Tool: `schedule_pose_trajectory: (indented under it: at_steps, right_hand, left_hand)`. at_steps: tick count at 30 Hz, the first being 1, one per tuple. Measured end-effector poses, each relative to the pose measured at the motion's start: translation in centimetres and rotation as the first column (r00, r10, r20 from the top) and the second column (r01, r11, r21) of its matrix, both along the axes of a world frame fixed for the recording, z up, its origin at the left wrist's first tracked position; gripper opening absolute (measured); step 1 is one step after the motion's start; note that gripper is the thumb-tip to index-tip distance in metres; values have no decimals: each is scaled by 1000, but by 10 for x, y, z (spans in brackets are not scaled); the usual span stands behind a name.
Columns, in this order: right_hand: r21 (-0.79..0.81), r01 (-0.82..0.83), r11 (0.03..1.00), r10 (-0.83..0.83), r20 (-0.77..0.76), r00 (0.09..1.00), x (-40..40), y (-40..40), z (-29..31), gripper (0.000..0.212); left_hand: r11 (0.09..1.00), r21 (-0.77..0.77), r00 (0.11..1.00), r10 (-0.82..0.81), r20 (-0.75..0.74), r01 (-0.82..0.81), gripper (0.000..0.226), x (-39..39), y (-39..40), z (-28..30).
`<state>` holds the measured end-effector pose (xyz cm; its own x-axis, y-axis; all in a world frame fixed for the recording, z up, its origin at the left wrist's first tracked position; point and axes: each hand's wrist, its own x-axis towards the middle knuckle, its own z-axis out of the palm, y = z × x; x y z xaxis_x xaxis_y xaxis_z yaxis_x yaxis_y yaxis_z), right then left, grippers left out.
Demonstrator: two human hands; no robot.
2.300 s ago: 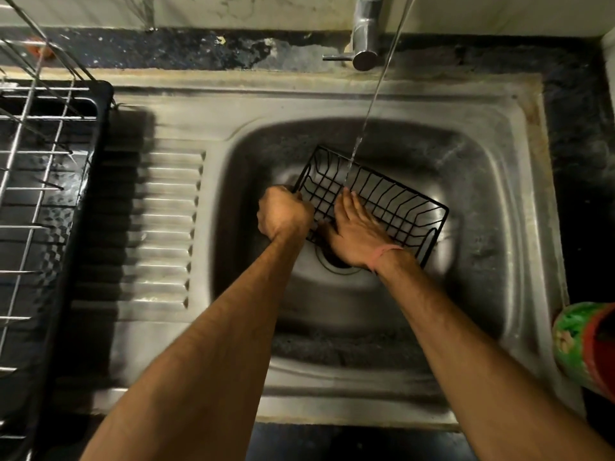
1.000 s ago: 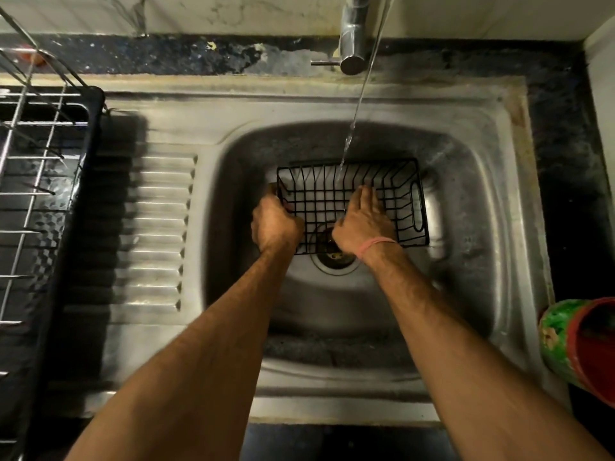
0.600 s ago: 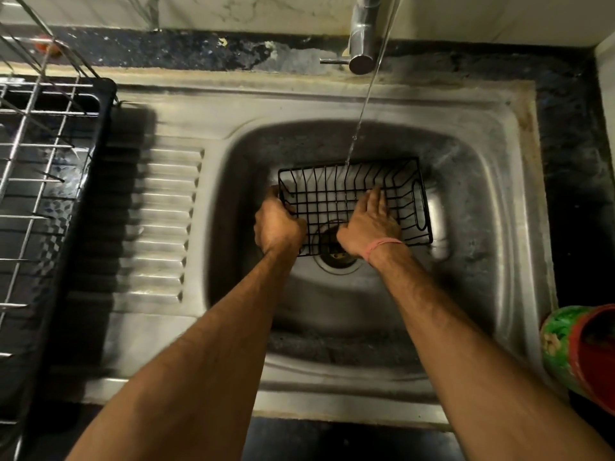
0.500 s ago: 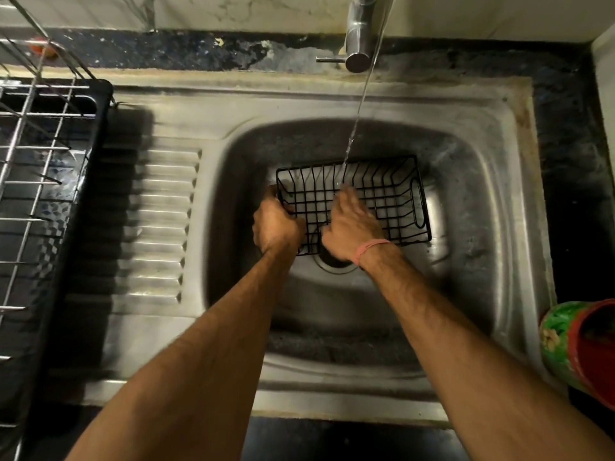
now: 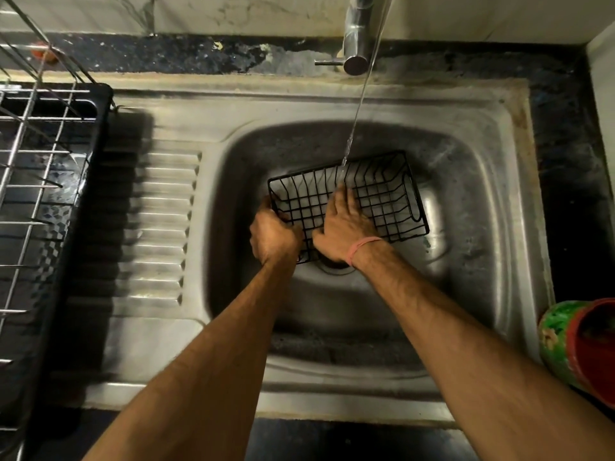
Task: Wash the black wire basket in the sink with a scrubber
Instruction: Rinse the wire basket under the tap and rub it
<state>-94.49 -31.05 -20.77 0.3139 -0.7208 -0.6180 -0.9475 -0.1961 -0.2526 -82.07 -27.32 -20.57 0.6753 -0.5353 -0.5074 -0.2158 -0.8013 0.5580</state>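
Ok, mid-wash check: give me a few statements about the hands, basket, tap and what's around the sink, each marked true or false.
1. Water from the tap is running onto the black wire basket. True.
2. The left hand grips the basket's left end. True.
3. The right hand is outside the sink, resting on the counter. False: it lies with fingers straight on the basket's wires, inside the basin.
4. The dish rack stands to the right of the sink. False: it stands to the left, beyond the ribbed drainboard.
5. A green and red container sits at the right edge. True.
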Motion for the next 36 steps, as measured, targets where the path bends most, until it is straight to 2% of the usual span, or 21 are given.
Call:
schedule_pose_trajectory:
  at_steps: [4,8,10,11,12,13,14,15,18,20,23,26,28,29,31,32,34,36]
  right_hand:
    - [-12,-124,992,124,34,992,-33,-14,6,92]
    - [-28,29,999,-31,-69,997,-51,-19,-2,110]
    - [-8,34,999,-34,-71,997,-42,-16,-8,117]
    - [-6,27,1000,-28,-60,998,-39,-15,-9,118]
    - [-11,22,1000,-23,-50,999,-37,-15,-9,119]
    - [-16,18,1000,-18,-42,999,-37,-16,-9,121]
    - [-20,11,1000,-12,-40,999,-39,-16,-8,122]
    - [-26,2,1000,-3,-41,999,-40,-16,-8,123]
    - [-53,-35,998,32,-50,998,-43,-20,-10,124]
    - [-52,-45,998,42,-51,998,-41,-22,-11,124]
    - [-59,-31,998,28,-51,998,-33,-20,-15,124]
    - [-80,-47,996,43,-41,998,-34,-22,-20,124]
    - [-78,-71,994,69,-34,997,-38,-25,-23,124]
    - [-72,-83,994,81,-28,996,-39,-27,-24,125]
    - [-70,-101,992,99,-25,995,-39,-27,-25,129]
    - [-72,-113,991,111,-30,993,-39,-28,-25,132]
    - [-61,-142,988,140,-36,989,-39,-29,-23,136]
    - [-71,-188,980,185,-45,982,-40,-30,-23,137]
  left_hand:
    - [999,-28,1000,27,13,-27,68,0,8,-3]
    - [998,-63,999,-6,48,9,74,-5,18,-4]
    - [992,-66,981,-95,169,108,98,-9,22,-1]
    - [980,-39,942,-179,283,197,113,-9,23,0]
    - [946,15,858,-301,416,325,125,-8,22,3]
    - [877,95,725,-446,525,471,132,-8,20,4]
    - [786,187,583,-574,576,589,134,-7,18,5]
    - [707,256,477,-656,584,659,135,-6,15,7]
    - [602,380,304,-736,605,702,126,2,2,14]
    - [543,420,228,-769,598,727,110,10,-10,18]
    - [481,386,277,-835,476,787,87,22,-31,27]
    - [498,338,385,-854,349,798,51,32,-45,37]
    - [528,316,442,-843,306,788,50,32,-48,37]
    - [520,342,425,-848,316,783,60,29,-48,35]
    - [510,411,392,-855,340,755,94,20,-49,32]
    - [511,435,380,-854,355,741,101,17,-51,32]
    - [496,458,332,-857,394,737,89,20,-57,33]
    - [489,437,357,-865,352,755,70,30,-61,32]
